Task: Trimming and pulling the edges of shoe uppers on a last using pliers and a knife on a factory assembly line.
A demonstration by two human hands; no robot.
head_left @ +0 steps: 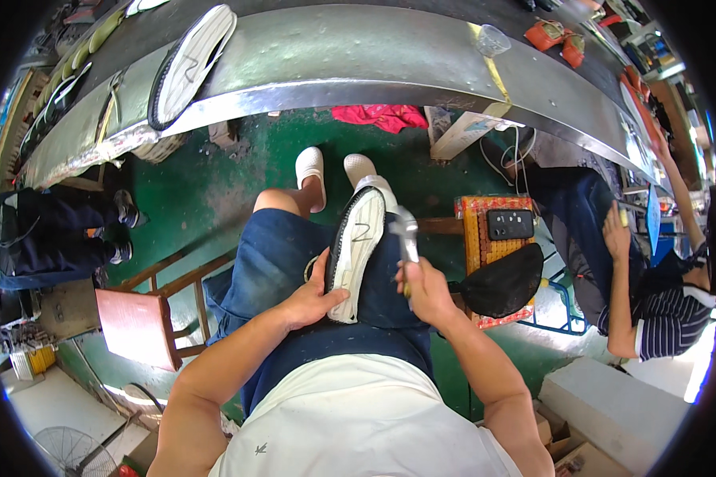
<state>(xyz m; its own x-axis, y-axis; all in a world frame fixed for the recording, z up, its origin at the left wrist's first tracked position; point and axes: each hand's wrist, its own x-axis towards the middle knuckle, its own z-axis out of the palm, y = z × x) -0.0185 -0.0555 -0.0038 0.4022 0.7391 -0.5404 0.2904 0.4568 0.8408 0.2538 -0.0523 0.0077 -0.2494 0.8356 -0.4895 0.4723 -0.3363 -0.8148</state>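
Note:
Across my lap lies a shoe (pixel 359 258), its whitish underside facing up, with a dark edge along the left and a pen mark. My left hand (pixel 310 299) grips its near end, thumb on top and fingers round the left side, partly hidden. In my right hand (pixel 427 292) is a hammer (pixel 406 232), its silvery head raised just right of the shoe and slightly blurred. The hammer's handle is mostly covered by my fingers. A similar shoe (pixel 192 67) rests on the metal-edged bench at the upper left.
The workbench (pixel 350 52) curves across the front. To my right, a stool with a woven top (pixel 476 222) carries a black phone (pixel 510 224) and a black pouch (pixel 503 280). A wooden stool (pixel 137 327) stands left. People sit or stand at both sides.

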